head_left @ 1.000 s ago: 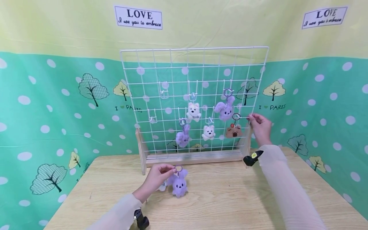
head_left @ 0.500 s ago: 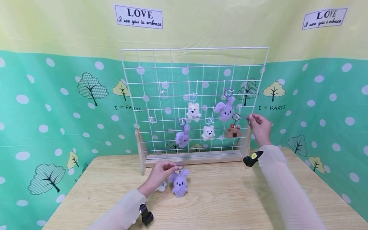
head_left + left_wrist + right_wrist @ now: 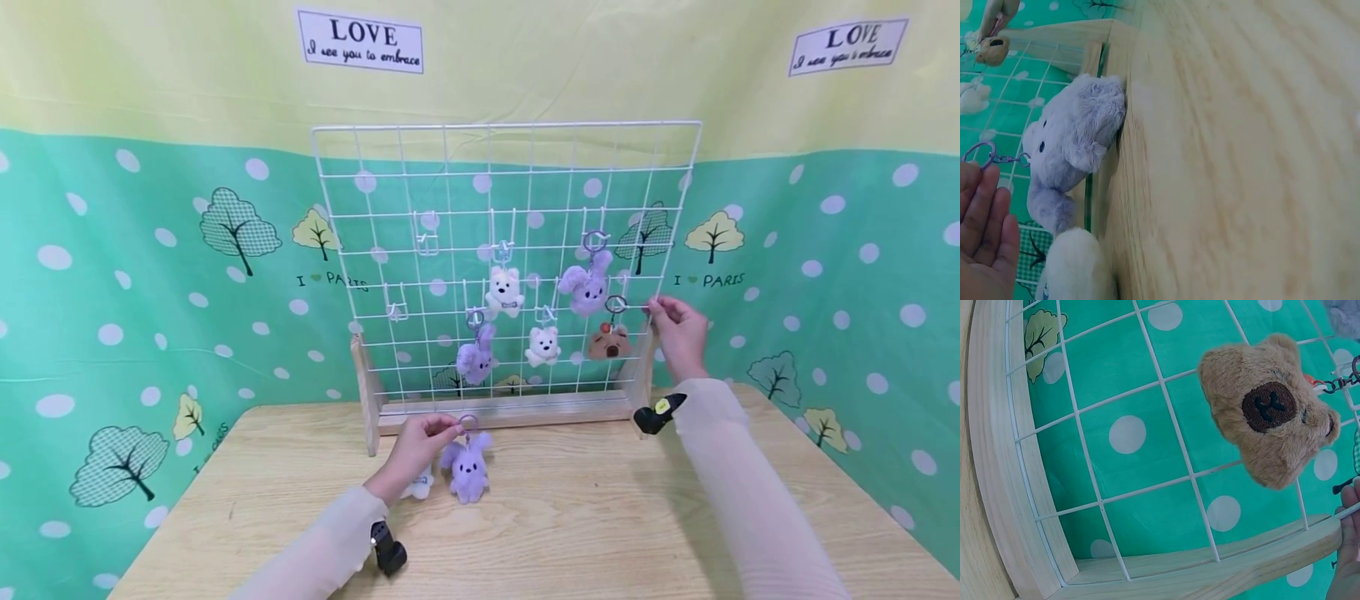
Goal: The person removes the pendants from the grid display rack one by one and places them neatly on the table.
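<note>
Purple plush rabbit [image 3: 468, 472] — soft, fuzzy, round-headed — hangs from a small metal key ring [image 3: 468, 422] that the left hand [image 3: 417, 450] pinches with curled fingertips, its grip closed on the ring. The rabbit's long axis runs near vertical, ring end up, ears drooping to either side, its bottom touching or just above the pale wood-grain table [image 3: 570, 517]; the face looks toward the camera. Just beside it on the left, partly hidden by the hand, lies a white fluffy plush [image 3: 418, 483].

Farther back stands a white wire grid panel [image 3: 420, 167] in a light wooden base [image 3: 510, 410], hung with more plush charms — among them a brown bear face [image 3: 609, 342] on a chain. The right hand [image 3: 678, 332] grips the panel's right edge, fingers curled round the wire beside the bear.
</note>
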The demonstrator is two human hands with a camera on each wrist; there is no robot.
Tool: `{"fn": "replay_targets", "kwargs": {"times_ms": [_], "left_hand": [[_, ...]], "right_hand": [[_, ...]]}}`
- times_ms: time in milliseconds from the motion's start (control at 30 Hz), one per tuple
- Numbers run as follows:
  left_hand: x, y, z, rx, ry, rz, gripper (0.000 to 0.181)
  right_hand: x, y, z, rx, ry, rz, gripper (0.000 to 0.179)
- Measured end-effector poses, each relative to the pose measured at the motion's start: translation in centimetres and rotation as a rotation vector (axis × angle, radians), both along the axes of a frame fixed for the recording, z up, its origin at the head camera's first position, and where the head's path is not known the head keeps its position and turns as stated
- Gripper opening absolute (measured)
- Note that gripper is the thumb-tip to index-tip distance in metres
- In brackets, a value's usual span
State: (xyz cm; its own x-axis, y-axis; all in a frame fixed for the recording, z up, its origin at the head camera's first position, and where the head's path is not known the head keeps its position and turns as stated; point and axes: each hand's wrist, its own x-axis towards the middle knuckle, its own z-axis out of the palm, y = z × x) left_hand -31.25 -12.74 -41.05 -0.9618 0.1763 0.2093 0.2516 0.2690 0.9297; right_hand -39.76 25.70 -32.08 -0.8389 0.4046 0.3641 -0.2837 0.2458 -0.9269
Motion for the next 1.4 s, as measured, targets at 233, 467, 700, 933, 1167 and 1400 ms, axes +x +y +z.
{"fn": "replay_targets", "kwargs": {"times_ms": [233, 467, 700, 933, 1167, 1400], "left_hand": [[-1.1, 0.1, -1.1, -0.029, 0.034, 0.030, 0.010], [-3.0, -0.2, -3.6, -0.051, 0.036, 0.035, 0.010], [-3.4, -0.2, -3.7, -0.055, 0.019, 0.054, 0.008], [-3.5, 0.0, -3.9, -0.072, 0.028, 0.083, 0.007], [-3.6, 0.1, -4.0, -0.108, -0.003, 0.114, 0.008], [-3.6, 0.0, -4.1, -0.112, -0.003, 0.103, 0.008]], "right_hand": [[0.0, 0.0, 0.0, -0.010, 0.011, 0.008, 0.044], [0.0, 0.0, 0.0, 0.004, 0.009, 0.000, 0.046], [0.1, 0.0, 0.1, -0.005, -0.004, -0.001, 0.045], [0.1, -0.1, 0.1, 0.001, -0.013, 0.002, 0.046], [0.0, 0.0, 0.2, 0.005, -0.009, 0.003, 0.047], [0.1, 0.1, 0.1, 0.005, -0.017, 0.002, 0.045]]}}
